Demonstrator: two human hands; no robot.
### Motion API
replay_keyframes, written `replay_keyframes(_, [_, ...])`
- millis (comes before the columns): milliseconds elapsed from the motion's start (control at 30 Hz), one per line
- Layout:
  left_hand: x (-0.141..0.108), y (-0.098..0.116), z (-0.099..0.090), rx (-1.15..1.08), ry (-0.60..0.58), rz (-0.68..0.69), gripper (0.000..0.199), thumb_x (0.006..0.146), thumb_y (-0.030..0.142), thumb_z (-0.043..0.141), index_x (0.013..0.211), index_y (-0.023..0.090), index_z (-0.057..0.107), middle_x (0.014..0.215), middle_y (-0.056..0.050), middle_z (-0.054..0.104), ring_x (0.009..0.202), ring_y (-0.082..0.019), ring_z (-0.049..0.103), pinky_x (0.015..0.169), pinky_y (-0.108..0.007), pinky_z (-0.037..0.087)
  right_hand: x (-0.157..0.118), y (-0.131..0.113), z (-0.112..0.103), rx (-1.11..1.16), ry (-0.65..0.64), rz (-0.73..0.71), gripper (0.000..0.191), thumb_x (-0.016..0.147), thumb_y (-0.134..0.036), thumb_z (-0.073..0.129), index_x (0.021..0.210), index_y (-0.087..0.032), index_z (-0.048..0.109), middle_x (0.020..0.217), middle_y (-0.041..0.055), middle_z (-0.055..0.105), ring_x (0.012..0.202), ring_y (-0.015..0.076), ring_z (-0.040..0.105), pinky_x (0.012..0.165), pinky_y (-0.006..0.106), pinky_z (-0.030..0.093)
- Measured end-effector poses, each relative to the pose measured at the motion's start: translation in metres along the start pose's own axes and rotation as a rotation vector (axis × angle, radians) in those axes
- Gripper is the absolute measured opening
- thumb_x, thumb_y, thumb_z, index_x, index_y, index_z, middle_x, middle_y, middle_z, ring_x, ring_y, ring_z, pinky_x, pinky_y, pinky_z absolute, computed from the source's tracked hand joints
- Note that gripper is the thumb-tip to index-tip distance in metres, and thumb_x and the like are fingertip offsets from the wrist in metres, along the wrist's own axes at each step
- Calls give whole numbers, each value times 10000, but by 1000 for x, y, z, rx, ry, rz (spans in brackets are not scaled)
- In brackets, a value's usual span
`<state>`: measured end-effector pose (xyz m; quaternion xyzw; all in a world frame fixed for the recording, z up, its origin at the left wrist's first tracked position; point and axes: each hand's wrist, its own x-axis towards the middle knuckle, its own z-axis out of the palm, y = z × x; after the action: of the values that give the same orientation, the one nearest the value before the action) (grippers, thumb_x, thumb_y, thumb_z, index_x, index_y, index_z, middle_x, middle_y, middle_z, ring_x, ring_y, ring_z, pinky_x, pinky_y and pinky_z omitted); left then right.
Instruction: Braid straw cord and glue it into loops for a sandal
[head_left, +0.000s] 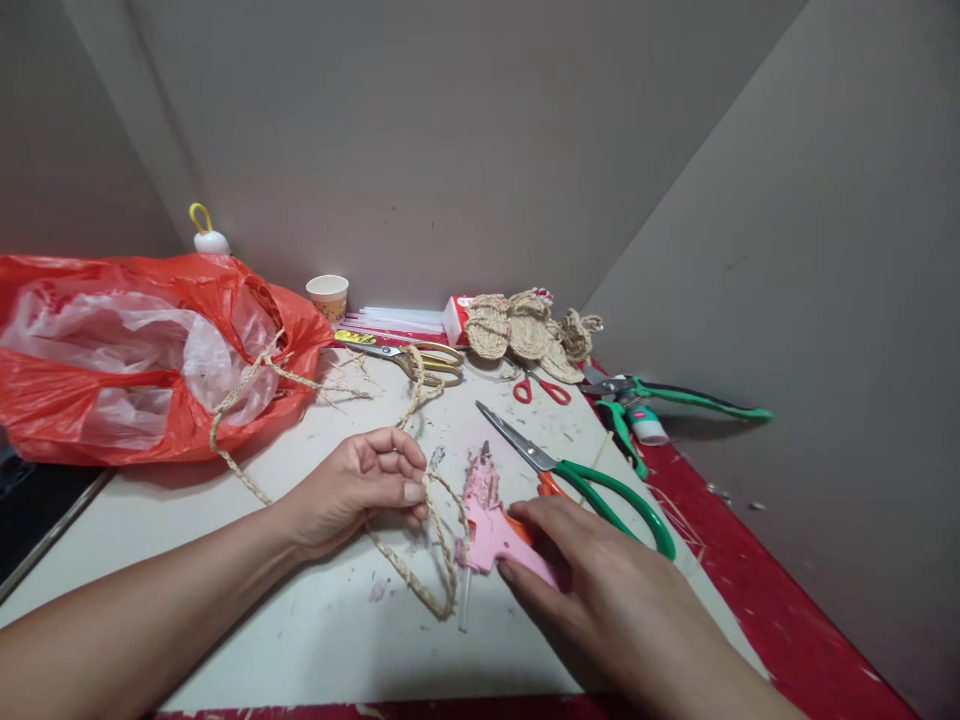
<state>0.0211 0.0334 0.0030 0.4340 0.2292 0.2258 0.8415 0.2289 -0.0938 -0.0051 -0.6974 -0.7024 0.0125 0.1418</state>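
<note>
Illumination moderate over the pale worktop (300, 640); source out of view. Grey wall (420, 130) reads dimmer, particularly at upper left. Soft-edged shadows noted on the worktop near the forearms. Mild sheen on the red plastic bag (150, 270); no severe glare. Right hand (577, 570) slightly blurred, fine detail soft throughout. Wide-angle stretching evident toward the edges.

Plain grey walls (465, 150); red cloth (780, 610)

tan braided cord (431, 600), thin and looped, pink glue gun (486, 530), smeared near its forward-pointing nozzle
</note>
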Motion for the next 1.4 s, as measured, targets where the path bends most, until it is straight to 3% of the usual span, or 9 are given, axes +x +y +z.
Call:
replay_keyframes(100, [-2, -3, 5, 46, -15, 12, 244, 662, 153, 763, 821, 137, 579, 701, 3, 615, 585, -102, 611, 592, -220, 477, -2, -6, -8, 111, 170, -47, 292, 814, -347, 535, 1034, -190, 645, 1033, 100, 703, 926, 244, 672, 731, 345, 549])
replay_keyframes(167, [-4, -5, 8, 101, -13, 24, 236, 670, 159, 761, 823, 142, 582, 715, 1, 619, 602, -95, 604, 602, -212, 469, -3, -17, -9, 261, 241, -60, 342, 826, -365, 546, 1099, -174, 620, 1063, 107, 701, 956, 220, 673, 756, 309, 561])
replay_keyframes(267, [-9, -10, 14, 183, 10, 47, 216, 699, 167, 747, 830, 152, 575, 747, -2, 624, 648, -83, 589, 637, -201, 458, -7, -38, -4, 396, 294, -86, 474, 780, -380, 626, 1180, -134, 568, 1018, 107, 718, 870, 189, 698, 731, 251, 569])
replay_keyframes(400, [-15, -15, 20, 229, 4, 68, 238, 710, 180, 745, 858, 162, 560, 774, -9, 629, 690, -88, 585, 677, -213, 454, -9, -54, 8, 431, 383, -96, 379, 747, -327, 661, 1073, -138, 617, 886, 82, 737, 764, 195, 698, 697, 266, 565])
replay_keyframes(567, [-17, -18, 24, 325, 28, 81, 217, 719, 203, 739, 849, 156, 571, 777, -7, 618, 685, -79, 558, 657, -194, 441, -4, -55, 12, 625, 304, 24, 165, 780, -218, 597, 929, -180, 658, 685, 0, 685, 565, 117, 628, 566, 184, 511])
replay_keyframes(733, [-17, -18, 26, 403, 68, 79, 212, 701, 217, 754, 817, 141, 594, 707, 10, 596, 621, -62, 509, 591, -167, 409, -4, -52, 15, 694, 258, 19, 136, 808, -174, 546, 885, -180, 657, 671, -8, 660, 562, 103, 593, 574, 183, 475])
replay_keyframes(900, [-16, -13, 21, 438, -11, 54, 215, 734, 242, 727, 911, 143, 656, 762, -20, 644, 690, -95, 574, 661, -206, 461, -4, -52, 14, 703, 234, -22, 115, 807, -159, 555, 855, -196, 652, 660, -20, 645, 565, 94, 582, 570, 177, 449])
replay_keyframes(1233, [-17, -6, 20, 853, -54, 359, 108, 777, 207, 680, 854, 147, 728, 787, -55, 697, 721, -129, 637, 671, -222, 485, -4, -52, 13, 717, 166, -55, 125, 822, -141, 529, 770, -176, 637, 621, -16, 593, 556, 94, 526, 555, 199, 404])
replay_keyframes(1400, [-19, -7, 24, 887, -33, 362, 108, 812, 231, 642, 792, 137, 691, 745, -39, 681, 682, -114, 616, 648, -212, 472, -6, -50, 14, 751, 95, -20, 30, 783, -190, 617, 756, -185, 629, 597, -35, 557, 543, 91, 516, 542, 195, 392])
